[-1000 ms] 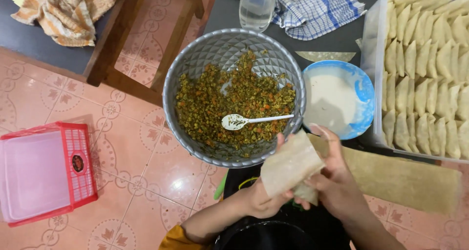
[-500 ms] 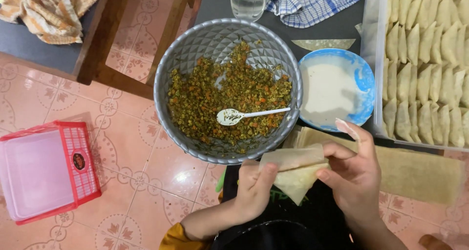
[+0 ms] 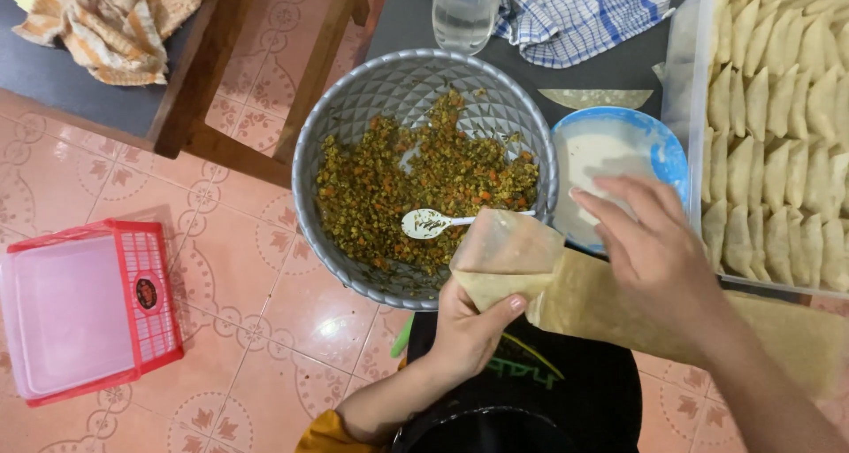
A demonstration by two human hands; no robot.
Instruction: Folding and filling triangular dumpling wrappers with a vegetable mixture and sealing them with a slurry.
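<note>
Red crate: rectangular, on the tiled floor at lower left, with a pale translucent lid and a small round dark label on its right side; the label is too small to make out. Clear tray: at the right edge, cut off by the frame, filled with rows of folded pale pastries.

Pastry cone: held just below the rim of the grey bowl, overlapping its lower right edge. Its long axis runs from lower left to upper right; the wide open end points up and right toward the bowl, the narrow end sits in the palm.

Left hand: fingers curled closed around the lower part of the cone, thumb pressed across its front fold. Right hand: fingers spread and loosely extended, holding nothing, above the stack of pastry sheets and reaching over the blue bowl of white paste. Whether the fingertips touch the paste cannot be determined.

A white spoon lies in the chopped filling, its handle partly hidden behind the cone. A glass and a checked cloth are cut off at the top edge
</note>
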